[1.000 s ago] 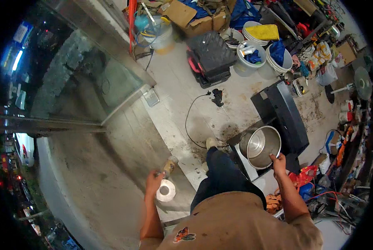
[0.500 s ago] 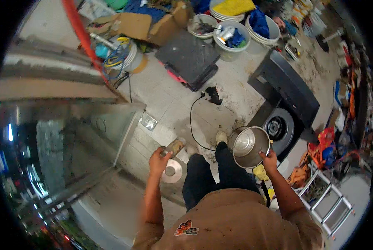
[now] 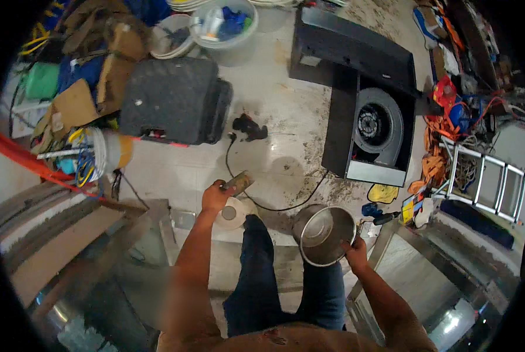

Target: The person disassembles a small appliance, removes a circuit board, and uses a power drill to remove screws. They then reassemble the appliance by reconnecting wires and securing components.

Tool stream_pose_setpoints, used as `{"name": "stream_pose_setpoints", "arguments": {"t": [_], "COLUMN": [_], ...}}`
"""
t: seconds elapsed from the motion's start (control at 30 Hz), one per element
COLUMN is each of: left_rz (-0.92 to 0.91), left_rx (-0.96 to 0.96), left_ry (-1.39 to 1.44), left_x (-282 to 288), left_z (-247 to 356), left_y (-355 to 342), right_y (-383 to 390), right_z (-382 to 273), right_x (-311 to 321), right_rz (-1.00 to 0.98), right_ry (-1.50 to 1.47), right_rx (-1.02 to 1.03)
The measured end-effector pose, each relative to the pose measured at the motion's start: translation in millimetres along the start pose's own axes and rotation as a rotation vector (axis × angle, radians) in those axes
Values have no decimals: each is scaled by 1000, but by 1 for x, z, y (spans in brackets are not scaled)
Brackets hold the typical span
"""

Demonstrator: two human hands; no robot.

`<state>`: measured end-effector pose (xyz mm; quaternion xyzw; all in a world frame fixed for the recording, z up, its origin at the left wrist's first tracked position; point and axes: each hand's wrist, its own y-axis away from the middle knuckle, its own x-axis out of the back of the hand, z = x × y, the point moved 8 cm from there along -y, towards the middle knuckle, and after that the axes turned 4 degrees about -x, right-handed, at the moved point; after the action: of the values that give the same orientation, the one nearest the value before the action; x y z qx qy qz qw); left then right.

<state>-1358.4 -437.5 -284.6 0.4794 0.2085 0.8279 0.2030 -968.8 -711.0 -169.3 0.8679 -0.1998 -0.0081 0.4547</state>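
Observation:
My left hand [image 3: 215, 198] is closed around a short, grimy brownish cylinder [image 3: 239, 183] whose far end sticks out to the right. Just below that hand shows a pale round disc [image 3: 243, 218] with a darker centre; whether the hand holds it too I cannot tell. In my right hand [image 3: 355, 253] is a round silver metal pot [image 3: 327, 226], gripped at its right rim. The pot's mouth is tilted up, and its dull inside shows with nothing visible in it. Both hands are held out in front of my legs.
A dark metal housing with a round blower fan [image 3: 369, 126] lies ahead to the right. A black case [image 3: 168, 97] and buckets [image 3: 227, 41] stand ahead left. A black cable [image 3: 262, 206] crosses the floor. An aluminium ladder [image 3: 479, 182] lies right; glass-panelled frames [image 3: 400, 276] flank me.
My view has turned and shifted, so the case and buckets sit further left and the fan housing higher. Both hands keep their hold on the cylinder and the pot.

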Motion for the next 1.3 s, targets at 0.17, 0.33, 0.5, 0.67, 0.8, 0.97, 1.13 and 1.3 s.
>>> {"name": "stream_pose_setpoints", "arguments": {"t": [0.17, 0.33, 0.5, 0.67, 0.8, 0.97, 1.13, 1.3], "left_rz": [-183, -140, -229, -172, -215, -202, -1084, -1097], "left_rx": [147, -36, -147, -221, -310, -610, -401, -550], "left_ry": [163, 273, 342, -233, -476, -516, -16, -52], "left_x": [-150, -253, -303, -292, -284, -295, -376, -393], "left_z": [-64, -90, -103, -126, -114, 8, 91, 99], "left_y": [-97, -188, -241, -273, -284, -270, -169, -134], "right_y": [-94, -193, -260, -307, -342, -381, -385, -365], "right_z": [103, 189, 224, 229, 243, 232, 228, 210], "right_x": [2, -1, -5, -5, -15, -29, -28, -20], "right_rz": [46, 89, 63, -62, -171, -108, -43, -15], "right_ry": [-27, 129, 221, 286, 279, 473, 507, 531], "right_rx": [84, 132, 89, 62, -27, 181, 201, 260]}}
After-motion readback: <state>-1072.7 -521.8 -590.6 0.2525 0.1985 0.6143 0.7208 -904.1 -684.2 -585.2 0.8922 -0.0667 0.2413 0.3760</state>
